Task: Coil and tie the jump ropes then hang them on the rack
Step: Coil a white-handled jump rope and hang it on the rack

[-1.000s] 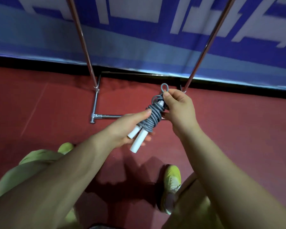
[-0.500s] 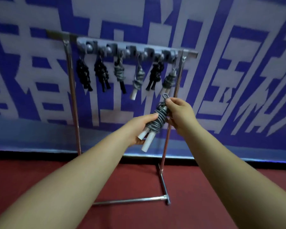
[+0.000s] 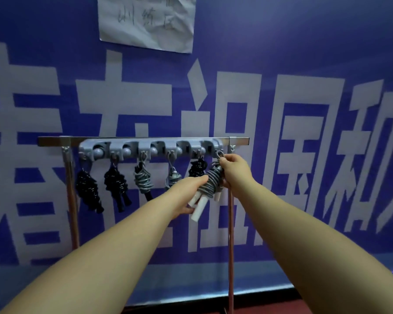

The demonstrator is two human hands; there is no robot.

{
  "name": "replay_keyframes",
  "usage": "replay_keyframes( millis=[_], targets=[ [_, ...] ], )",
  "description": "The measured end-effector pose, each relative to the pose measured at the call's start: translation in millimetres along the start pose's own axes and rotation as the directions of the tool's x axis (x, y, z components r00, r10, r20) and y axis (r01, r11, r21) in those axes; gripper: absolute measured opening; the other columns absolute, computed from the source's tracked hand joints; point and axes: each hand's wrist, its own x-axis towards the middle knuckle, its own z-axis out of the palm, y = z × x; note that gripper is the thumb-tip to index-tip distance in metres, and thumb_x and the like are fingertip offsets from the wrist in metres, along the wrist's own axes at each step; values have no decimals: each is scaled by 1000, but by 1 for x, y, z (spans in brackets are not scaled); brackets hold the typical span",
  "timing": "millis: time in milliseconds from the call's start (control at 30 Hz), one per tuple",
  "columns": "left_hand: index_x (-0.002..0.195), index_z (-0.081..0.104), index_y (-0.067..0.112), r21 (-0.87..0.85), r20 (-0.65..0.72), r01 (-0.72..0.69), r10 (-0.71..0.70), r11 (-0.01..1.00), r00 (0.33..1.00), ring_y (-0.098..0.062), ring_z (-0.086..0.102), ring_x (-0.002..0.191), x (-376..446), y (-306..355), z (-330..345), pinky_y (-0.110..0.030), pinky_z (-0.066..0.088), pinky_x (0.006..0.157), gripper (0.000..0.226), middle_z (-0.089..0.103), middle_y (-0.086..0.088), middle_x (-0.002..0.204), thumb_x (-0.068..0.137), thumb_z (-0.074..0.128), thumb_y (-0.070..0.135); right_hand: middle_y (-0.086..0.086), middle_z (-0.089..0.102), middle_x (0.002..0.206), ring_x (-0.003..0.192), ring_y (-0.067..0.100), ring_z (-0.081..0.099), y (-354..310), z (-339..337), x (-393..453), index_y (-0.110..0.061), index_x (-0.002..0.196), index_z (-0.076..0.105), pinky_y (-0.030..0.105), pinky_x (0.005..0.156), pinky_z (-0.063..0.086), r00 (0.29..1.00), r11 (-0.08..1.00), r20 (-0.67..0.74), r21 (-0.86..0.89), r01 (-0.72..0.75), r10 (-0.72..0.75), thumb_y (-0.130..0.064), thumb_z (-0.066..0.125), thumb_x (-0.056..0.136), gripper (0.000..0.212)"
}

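Note:
A coiled grey jump rope with white handles is held up at the right end of the rack. My right hand pinches its top, where a small loop sits right by the rack's last hook. My left hand supports the bundle from below, fingers around the handles. Several tied ropes hang from the other hooks: black ones at the left and grey ones in the middle. Another white handle peeks out behind the held bundle.
The rack's metal bar rests on two upright poles, one at the left and one at the right. Behind stands a blue banner with large white characters and a taped paper sheet. Red floor shows at the bottom right.
The view rose from the floor to the rack. Both hands lifted the grey bundle up to the rack's right end, bringing its loop to the last hook.

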Motion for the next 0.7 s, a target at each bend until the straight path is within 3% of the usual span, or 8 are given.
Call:
replay_keyframes(
  millis=[100, 233, 333, 467, 567, 700],
  targets=[
    [118, 59, 20, 12, 28, -15, 15, 1000, 999, -19, 60, 98, 13, 0, 1, -32, 49, 79, 31, 66, -6, 116, 93, 52, 38, 10, 64, 98, 89, 27, 63, 7, 1, 21, -17, 103, 62, 44, 73, 56, 1000, 999, -19, -36, -1, 0, -21, 49, 97, 15],
    [120, 54, 33, 86, 27, -42, 40, 995, 999, -20, 56, 108, 33, -6, -7, -41, 52, 85, 28, 60, 1, 119, 92, 55, 38, 6, 62, 89, 81, 23, 62, 8, 13, 43, -17, 108, 61, 39, 69, 56, 995, 989, 62, -121, 86, -79, -20, 48, 97, 17],
    [117, 56, 32, 129, -44, -74, 81, 989, 996, -18, 54, 102, 45, -11, -18, -43, 52, 86, 24, 58, 2, 116, 93, 55, 34, 2, 59, 90, 81, 16, 60, 4, 29, 51, -17, 116, 58, 28, 61, 51, 981, 979, 154, -145, 140, -118, -19, 48, 98, 21],
    [113, 53, 31, 139, -100, -79, 93, 987, 991, -10, 51, 86, 51, -14, -26, -37, 51, 77, 17, 55, 8, 98, 96, 52, 32, 4, 62, 101, 93, 20, 61, 10, 47, 63, -15, 125, 57, 41, 81, 56, 979, 962, 143, -213, 174, -145, -21, 48, 97, 30],
    [114, 55, 31, 163, -115, -78, 97, 984, 989, -11, 52, 86, 54, -15, -26, -35, 52, 77, 18, 55, 7, 96, 96, 51, 34, 3, 61, 104, 95, 19, 59, 17, 52, 66, -16, 128, 56, 37, 80, 54, 984, 956, 79, -235, 176, -162, -21, 47, 98, 31],
    [108, 54, 31, 181, -127, -76, 100, 981, 987, -12, 50, 85, 56, -12, -25, -36, 51, 79, 14, 54, 6, 94, 96, 50, 36, 4, 60, 119, 102, 19, 59, 15, 54, 71, -19, 134, 51, 37, 85, 54, 980, 948, 101, -256, 192, -171, -19, 44, 99, 36]
  ],
)
